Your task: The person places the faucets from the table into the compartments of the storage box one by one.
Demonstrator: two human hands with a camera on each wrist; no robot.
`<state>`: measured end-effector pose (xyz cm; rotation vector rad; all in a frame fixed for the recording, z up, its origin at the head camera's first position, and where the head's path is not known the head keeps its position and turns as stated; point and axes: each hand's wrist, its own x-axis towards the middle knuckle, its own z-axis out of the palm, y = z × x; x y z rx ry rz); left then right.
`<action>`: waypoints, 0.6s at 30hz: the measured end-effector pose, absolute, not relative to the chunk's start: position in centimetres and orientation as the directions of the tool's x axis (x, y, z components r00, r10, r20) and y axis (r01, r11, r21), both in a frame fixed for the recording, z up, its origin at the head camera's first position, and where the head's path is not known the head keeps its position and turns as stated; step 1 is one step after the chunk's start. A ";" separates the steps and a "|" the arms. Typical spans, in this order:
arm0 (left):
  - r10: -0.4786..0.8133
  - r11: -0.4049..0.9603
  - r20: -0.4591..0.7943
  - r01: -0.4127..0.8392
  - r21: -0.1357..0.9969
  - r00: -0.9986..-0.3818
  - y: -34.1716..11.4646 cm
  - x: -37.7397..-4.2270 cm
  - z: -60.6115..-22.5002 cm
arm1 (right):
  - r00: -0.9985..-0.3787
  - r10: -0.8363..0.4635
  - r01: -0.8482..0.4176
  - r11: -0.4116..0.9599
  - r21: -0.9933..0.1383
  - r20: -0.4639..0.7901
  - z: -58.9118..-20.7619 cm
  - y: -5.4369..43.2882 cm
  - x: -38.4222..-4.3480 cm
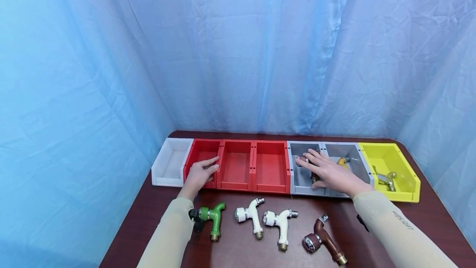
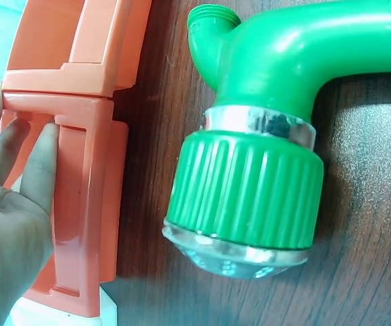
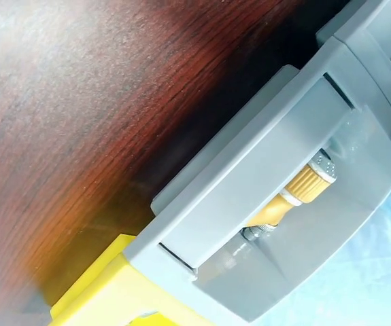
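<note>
My left hand [image 1: 201, 175] reaches over the leftmost red bin [image 1: 189, 164], its fingertips at the wall shared with the middle red bin. In the left wrist view its fingers [image 2: 39, 166] look nearly straight, with no tap among them. A green tap [image 1: 215, 218] lies on the table beside the left wrist. My right hand [image 1: 331, 173] is spread over the left grey bin [image 1: 300, 190]. Beneath its fingers is a brown tap [image 1: 302, 160], partly covered; whether they touch it is hard to see. The right wrist view barely catches that hand.
Two white taps [image 1: 253, 218] [image 1: 282, 226] and another brown tap [image 1: 324, 241] lie along the table's front. A yellow tap [image 3: 290, 197] sits in the right grey bin, a metal tap [image 1: 385, 179] in the yellow bin [image 1: 403, 197]. A white bin [image 1: 163, 181] ends the row at left.
</note>
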<state>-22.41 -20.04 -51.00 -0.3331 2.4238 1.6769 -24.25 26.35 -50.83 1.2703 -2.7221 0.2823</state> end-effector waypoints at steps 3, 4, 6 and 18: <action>-0.085 0.337 -0.272 -0.285 0.897 -0.958 -20.0 -22.4 -51.0 | -0.640 -0.747 -0.768 0.629 -0.120 0.181 -50.9 26.3 -24.2; -0.084 0.336 -0.270 -0.283 0.898 -0.959 -20.0 -22.4 -51.0 | -0.643 -0.745 -0.765 0.632 -0.123 0.175 -50.9 26.3 -24.2; -0.085 0.333 -0.269 -0.282 0.900 -0.959 -19.9 -22.4 -51.0 | -0.651 -0.740 -0.759 0.638 -0.134 0.168 -50.9 26.3 -24.2; -0.085 0.324 -0.275 -0.288 0.901 -0.958 -20.0 -22.4 -50.9 | -0.679 -0.721 -0.733 0.654 -0.188 0.141 -51.7 26.5 -24.3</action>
